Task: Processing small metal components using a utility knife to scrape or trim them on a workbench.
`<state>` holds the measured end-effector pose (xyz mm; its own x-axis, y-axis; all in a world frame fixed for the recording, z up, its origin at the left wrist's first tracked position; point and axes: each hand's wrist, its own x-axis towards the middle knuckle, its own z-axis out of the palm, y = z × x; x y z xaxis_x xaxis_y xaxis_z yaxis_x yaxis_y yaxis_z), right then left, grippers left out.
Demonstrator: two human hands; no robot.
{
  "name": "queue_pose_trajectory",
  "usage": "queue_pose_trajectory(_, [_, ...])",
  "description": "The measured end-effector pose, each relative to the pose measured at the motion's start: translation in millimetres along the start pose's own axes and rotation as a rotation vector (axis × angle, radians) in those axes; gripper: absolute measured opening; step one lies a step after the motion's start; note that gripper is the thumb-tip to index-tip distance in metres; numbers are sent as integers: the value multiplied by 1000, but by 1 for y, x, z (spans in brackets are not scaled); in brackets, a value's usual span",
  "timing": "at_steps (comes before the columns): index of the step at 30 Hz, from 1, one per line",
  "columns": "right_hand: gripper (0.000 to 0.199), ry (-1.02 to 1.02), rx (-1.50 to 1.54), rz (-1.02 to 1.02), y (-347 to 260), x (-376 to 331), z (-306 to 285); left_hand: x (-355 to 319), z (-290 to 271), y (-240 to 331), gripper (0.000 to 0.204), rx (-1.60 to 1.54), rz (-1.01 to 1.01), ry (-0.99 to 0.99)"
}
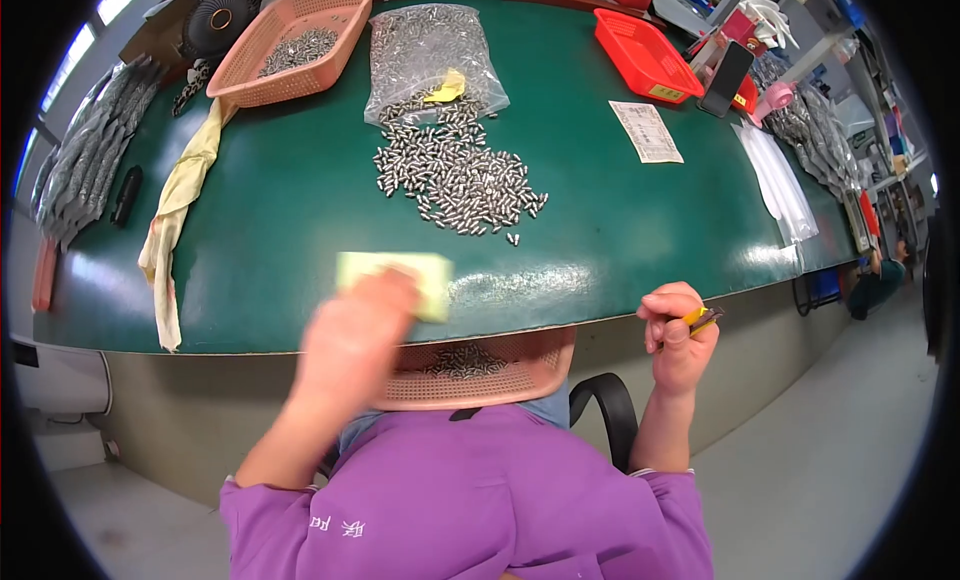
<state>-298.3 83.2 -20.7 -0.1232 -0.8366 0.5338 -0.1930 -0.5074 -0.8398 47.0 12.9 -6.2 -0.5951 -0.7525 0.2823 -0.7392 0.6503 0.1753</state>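
Observation:
My left hand (365, 315), blurred by motion, has its fingers on a pale yellow rectangular pad (432, 280) at the table's near edge. Whether the pad is paper, cloth or sponge I cannot tell. My right hand (680, 330) is raised just off the near edge, closed around a small tool with yellow and dark parts (706, 321). A heap of small pointed metal pieces (465, 180) lies mid-table, spilling from a clear plastic bag (430, 55) full of them. On my lap rests a pink basket (480, 392) with more such pieces inside.
A second pink basket (235, 85) stands at the far left beside a black fan (222, 20). A yellow cloth strip (190, 180) and a black marker (127, 195) lie left. Rightward are a red tray (640, 55), a printed slip (647, 132), a phone (727, 78) and white plastic sleeves (780, 185).

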Motion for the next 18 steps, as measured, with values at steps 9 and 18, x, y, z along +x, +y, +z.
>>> queue_pose_trajectory(9, [45,68,19,50,6,-3,-6,-48,-39,-51,36,-33,-188,695])
queue_pose_trajectory(18, [45,25,-53,-20,3,-3,-10,-45,-25,-95,29,241,-424,272])
